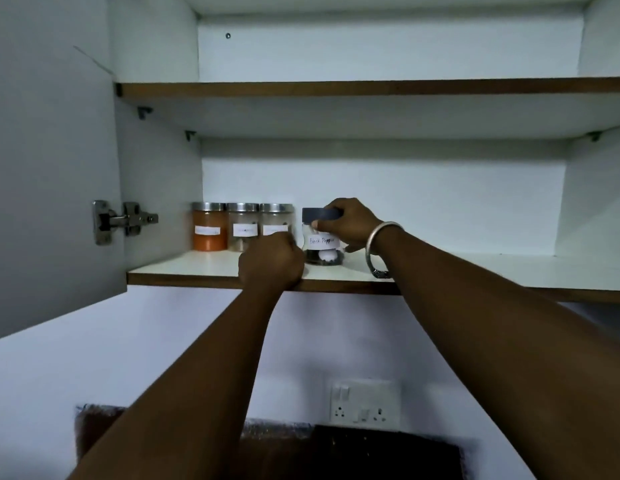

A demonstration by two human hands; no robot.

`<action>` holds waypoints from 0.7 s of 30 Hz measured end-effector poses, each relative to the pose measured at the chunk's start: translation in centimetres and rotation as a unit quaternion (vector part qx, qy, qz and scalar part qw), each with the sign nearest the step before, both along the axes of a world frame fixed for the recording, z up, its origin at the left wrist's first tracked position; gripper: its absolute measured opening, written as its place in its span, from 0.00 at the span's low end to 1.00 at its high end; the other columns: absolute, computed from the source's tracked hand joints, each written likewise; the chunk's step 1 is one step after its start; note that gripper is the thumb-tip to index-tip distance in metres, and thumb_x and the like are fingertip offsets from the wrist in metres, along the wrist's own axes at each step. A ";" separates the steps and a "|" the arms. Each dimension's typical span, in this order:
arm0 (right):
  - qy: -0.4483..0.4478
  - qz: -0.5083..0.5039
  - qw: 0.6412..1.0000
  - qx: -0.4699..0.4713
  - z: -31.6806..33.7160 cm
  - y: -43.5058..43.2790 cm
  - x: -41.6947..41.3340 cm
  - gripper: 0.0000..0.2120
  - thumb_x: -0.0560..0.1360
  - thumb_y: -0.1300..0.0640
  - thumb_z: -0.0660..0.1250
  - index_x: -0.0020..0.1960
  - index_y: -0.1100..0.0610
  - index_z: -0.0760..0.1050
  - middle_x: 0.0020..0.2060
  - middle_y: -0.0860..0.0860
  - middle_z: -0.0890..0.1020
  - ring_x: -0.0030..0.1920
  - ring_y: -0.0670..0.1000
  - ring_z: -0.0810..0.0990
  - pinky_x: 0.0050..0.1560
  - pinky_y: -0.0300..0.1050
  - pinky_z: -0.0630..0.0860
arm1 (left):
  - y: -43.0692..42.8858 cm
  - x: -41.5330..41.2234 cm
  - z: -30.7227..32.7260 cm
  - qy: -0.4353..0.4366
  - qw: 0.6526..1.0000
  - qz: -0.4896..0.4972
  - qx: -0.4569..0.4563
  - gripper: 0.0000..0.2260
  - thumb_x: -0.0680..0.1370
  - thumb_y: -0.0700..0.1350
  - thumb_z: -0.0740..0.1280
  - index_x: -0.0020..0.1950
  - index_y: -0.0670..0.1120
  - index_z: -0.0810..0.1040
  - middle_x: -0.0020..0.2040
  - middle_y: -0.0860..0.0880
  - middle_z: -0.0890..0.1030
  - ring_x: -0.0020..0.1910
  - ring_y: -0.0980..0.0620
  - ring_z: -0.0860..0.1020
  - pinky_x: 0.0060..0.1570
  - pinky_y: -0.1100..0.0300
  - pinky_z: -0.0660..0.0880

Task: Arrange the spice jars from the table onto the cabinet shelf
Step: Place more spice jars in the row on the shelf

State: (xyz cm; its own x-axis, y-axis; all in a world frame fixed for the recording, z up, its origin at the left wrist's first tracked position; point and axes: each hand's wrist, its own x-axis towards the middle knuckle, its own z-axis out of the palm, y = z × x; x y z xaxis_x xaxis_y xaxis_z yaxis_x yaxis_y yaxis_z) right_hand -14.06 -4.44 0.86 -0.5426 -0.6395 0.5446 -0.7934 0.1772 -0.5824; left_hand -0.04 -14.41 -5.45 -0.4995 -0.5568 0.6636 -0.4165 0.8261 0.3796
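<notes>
Grey-lidded pepper jar (pixel 321 241) in right hand (pixel 351 225) on shelf (pixel 474 271)

Shelf (pixel 183 268) white, brown front edge. Toward back-left corner: 3 jars, silver lids, white labels. 1st jar (pixel 209 226) orange inside; 2nd jar (pixel 242 225) & 3rd jar (pixel 276 220) pale beige. Pepper jar (pixel 320 242): dark grey lid, white label w/ black handwriting, blackish contents. Bangle (pixel 377 244) silver. Wall socket (pixel 365 403) white.

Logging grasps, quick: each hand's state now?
Left hand: curled before a steel-lidded jar; grip cannot be told.
Right hand: holding the black pepper jar by its lid.
</notes>
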 end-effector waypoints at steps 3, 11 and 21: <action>0.041 -0.043 0.996 0.062 0.6 -2.8 -1.4 0.17 0.77 0.48 0.72 0.59 0.59 0.79 0.53 0.56 0.82 0.57 0.57 0.80 0.52 0.52 0.81 | -0.5 -0.1 -0.1 -0.006 1.000 0.000 0.015 0.14 0.78 0.49 0.58 0.51 0.49 0.83 0.50 0.47 0.84 0.51 0.44 0.81 0.51 0.50 0.79; 0.067 -0.107 0.986 0.110 1.4 -7.3 -3.7 0.18 0.80 0.51 0.68 0.66 0.59 0.76 0.64 0.59 0.78 0.67 0.60 0.75 0.64 0.57 0.77 | -1.3 -1.1 -0.1 0.006 1.000 0.016 -0.009 0.13 0.77 0.49 0.60 0.51 0.49 0.83 0.50 0.49 0.85 0.50 0.45 0.81 0.51 0.51 0.80; 0.091 -0.120 0.981 0.120 1.4 -8.3 -3.8 0.18 0.81 0.56 0.65 0.69 0.60 0.75 0.66 0.58 0.78 0.70 0.59 0.72 0.69 0.54 0.73 | -1.1 -1.4 -0.2 0.005 0.999 0.038 -0.031 0.15 0.78 0.51 0.58 0.49 0.48 0.83 0.48 0.48 0.85 0.49 0.45 0.81 0.49 0.53 0.79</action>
